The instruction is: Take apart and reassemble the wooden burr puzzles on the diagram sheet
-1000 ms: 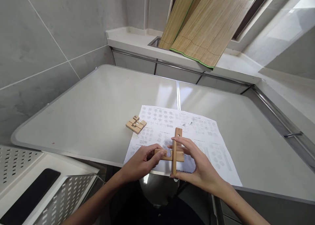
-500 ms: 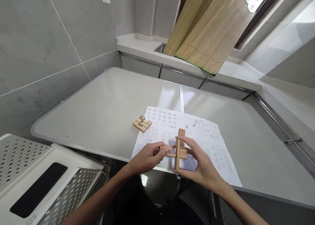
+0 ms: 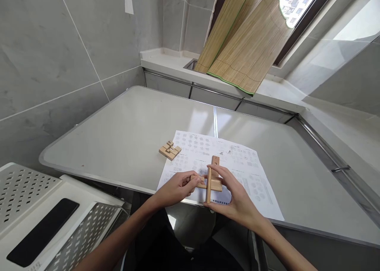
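My left hand (image 3: pixel 180 188) pinches the near end of a notched wooden puzzle piece (image 3: pixel 201 186), which lies crosswise. My right hand (image 3: pixel 234 190) grips an upright wooden puzzle piece (image 3: pixel 209 186) by its two ends, thumb below and fingers above. The crosswise piece meets the upright one at its middle; wood shows on both sides of it. Behind them a further wooden piece with a hole (image 3: pixel 215 160) points away from me. How the pieces interlock is partly hidden by my fingers. Several more wooden puzzle pieces (image 3: pixel 170 150) lie together to the left, at the paper's edge.
A printed instruction sheet (image 3: pixel 252 172) lies under my hands on the folding white table (image 3: pixel 127 132). To the lower left, a black phone (image 3: pixel 43 231) rests on a white perforated surface (image 3: pixel 26 188). A bamboo mat (image 3: pixel 237 53) leans on the ledge by the window.
The crosswise piece sits further right into the upright one, so its notch shows less. Both hands keep their grip. The view has shifted slightly.
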{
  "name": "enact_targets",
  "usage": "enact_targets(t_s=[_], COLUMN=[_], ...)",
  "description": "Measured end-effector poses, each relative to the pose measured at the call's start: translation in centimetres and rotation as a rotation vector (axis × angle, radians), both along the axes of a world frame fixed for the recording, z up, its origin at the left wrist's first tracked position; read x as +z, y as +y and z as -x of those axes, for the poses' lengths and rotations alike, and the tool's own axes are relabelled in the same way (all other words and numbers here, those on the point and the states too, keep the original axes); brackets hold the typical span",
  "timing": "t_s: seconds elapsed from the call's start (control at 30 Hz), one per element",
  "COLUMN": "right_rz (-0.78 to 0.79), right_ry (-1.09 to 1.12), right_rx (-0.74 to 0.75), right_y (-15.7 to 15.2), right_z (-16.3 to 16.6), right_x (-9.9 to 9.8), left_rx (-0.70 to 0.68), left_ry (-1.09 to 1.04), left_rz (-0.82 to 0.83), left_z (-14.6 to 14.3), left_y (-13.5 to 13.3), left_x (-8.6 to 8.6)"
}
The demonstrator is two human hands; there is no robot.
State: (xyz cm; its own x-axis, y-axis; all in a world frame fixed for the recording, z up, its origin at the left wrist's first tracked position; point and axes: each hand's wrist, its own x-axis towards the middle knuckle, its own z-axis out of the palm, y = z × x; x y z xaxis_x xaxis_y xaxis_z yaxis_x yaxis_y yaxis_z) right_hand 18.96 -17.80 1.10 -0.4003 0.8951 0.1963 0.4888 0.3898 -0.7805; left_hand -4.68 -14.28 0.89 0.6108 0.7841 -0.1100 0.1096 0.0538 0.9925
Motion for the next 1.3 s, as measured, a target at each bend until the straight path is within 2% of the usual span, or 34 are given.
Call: enact_targets(t_s=[0.57, 1.3], right_rz=[0.013, 0.009], right_ry=[0.026, 0.02], right_rx=[0.026, 0.059], right_y=[0.1, 1.3], right_z=[-0.3, -0.9], right_x=[0.1, -0.3], left_rx=[-0.019, -0.01], left_ry=[0.03, 0.097], left_rz=[0.023, -0.018], left_z=[0.1, -0.2], left_y=[0.3, 0.8], left_x=[0.6, 0.4])
